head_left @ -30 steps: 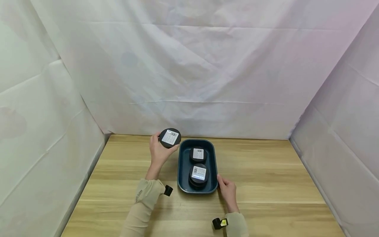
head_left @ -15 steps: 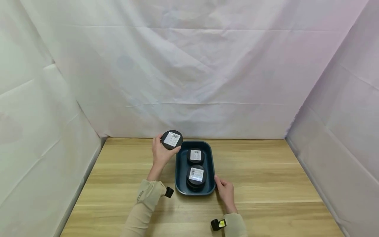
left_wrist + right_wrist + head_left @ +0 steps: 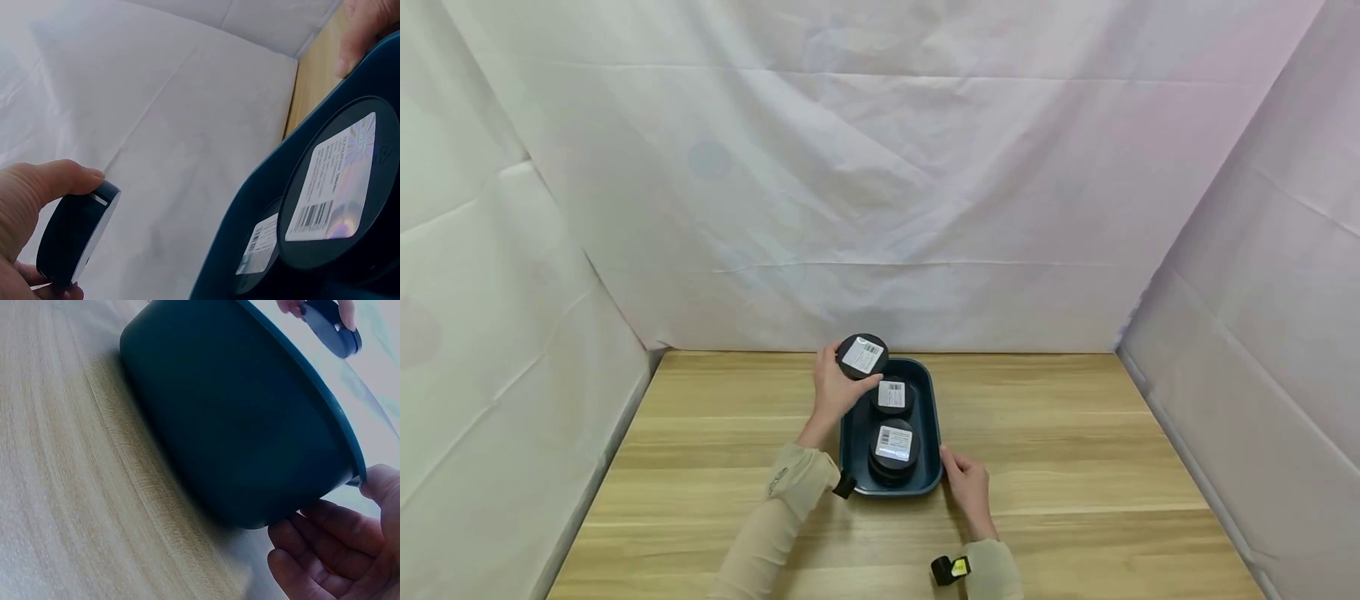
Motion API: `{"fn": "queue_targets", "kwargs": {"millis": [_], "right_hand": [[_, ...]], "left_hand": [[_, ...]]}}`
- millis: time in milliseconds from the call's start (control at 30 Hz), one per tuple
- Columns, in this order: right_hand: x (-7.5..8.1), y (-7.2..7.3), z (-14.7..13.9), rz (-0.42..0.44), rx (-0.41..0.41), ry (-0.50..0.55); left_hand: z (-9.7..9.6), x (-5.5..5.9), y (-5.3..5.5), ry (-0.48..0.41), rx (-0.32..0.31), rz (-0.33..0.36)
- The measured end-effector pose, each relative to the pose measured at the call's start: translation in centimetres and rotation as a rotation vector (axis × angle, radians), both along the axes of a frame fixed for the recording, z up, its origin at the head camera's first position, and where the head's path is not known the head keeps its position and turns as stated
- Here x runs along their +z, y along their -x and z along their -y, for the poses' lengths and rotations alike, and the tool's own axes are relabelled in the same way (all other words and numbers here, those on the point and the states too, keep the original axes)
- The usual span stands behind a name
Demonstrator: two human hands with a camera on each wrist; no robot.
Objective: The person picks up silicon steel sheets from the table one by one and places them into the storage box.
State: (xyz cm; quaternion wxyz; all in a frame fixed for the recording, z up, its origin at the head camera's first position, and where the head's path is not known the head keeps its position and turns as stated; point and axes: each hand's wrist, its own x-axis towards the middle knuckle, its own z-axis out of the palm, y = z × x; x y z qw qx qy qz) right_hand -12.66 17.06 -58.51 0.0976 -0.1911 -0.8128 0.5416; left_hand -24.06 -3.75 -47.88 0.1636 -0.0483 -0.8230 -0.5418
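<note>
My left hand [image 3: 835,388] holds a flat round black container [image 3: 862,356] by its side, thumb on one edge and fingers on the other. Its white barcode label faces up, and it hangs over the far left corner of a dark teal tray [image 3: 927,417]. Inside the tray lie a labelled round black container [image 3: 892,396] toward the back and a stack of similar containers [image 3: 895,446] in front. My right hand [image 3: 970,492] grips the tray's near right side; in the right wrist view, the thumb [image 3: 380,484] lies at the rim and fingertips touch the outer wall low down.
The tray stands on a wooden table [image 3: 1060,450] near its back edge. White cloth [image 3: 910,183] hangs behind the table and along both sides. Black wrist cameras sit on both cuffs, the left one [image 3: 845,485] close to the tray's near left corner.
My left hand has carried the round black container rightward, from beside the tray to over its far left corner. The right hand keeps its place on the tray. The head view has shifted slightly.
</note>
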Motion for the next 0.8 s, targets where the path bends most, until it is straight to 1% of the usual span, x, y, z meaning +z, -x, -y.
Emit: {"fn": "queue_targets", "kwargs": {"millis": [200,300,533,700,800], "right_hand": [[0.2,0.0,-0.1,-0.012,0.000,0.012],[0.3,0.0,0.1,-0.026,0.004,0.009],[0.2,0.0,0.2,-0.035,-0.019,0.001],[0.2,0.1,0.4,-0.037,0.005,-0.001],[0.1,0.1,0.3,-0.028,-0.002,-0.004]], "left_hand": [[-1.5,-0.7,0.4,0.015,-0.050,-0.006],[-2.0,-0.8,0.4,0.024,-0.059,-0.017],[-2.7,-1.3,0.4,0.040,-0.093,-0.033],[-3.1,-1.5,0.3,0.066,-0.096,-0.012],[-3.3,-1.6,0.3,0.081,-0.099,0.012]]}}
